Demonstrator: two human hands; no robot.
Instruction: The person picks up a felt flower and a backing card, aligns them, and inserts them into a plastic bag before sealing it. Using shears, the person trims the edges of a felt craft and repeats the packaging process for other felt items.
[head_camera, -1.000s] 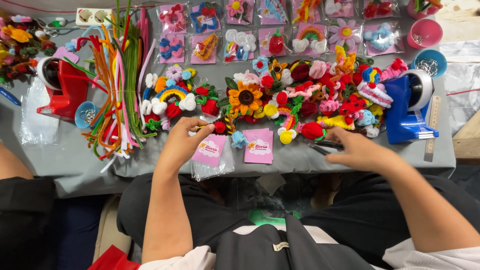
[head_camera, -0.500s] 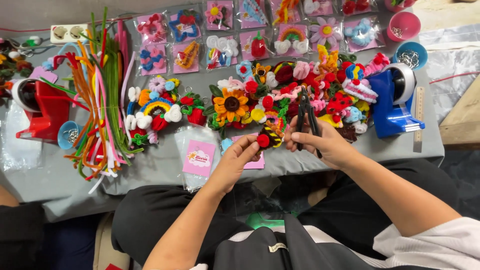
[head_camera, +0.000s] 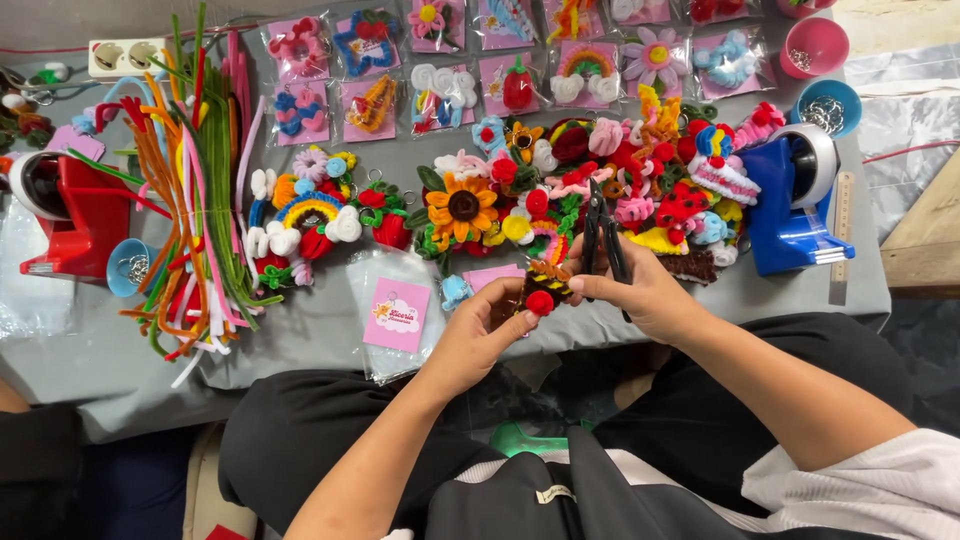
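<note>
Pipe-cleaner charm held at the lower centre of the frame, pliers just beside it.

Left hand (head_camera: 478, 335) has its grip pinched narrow on a striped charm with a red ball (head_camera: 540, 292); right hand (head_camera: 640, 290) has its grip closed round black pliers (head_camera: 603, 232). A slipping plier tip could nick a finger or crush the fuzz. The grey-clothed worktop (head_camera: 320, 325) is crowded: a pipe-cleaner bundle (head_camera: 200, 190) at left, a blue tape dispenser (head_camera: 795, 215) at right.

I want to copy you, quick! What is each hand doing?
Left hand: closed on a small pipe-cleaner charm.
Right hand: closed on black pliers.
</note>
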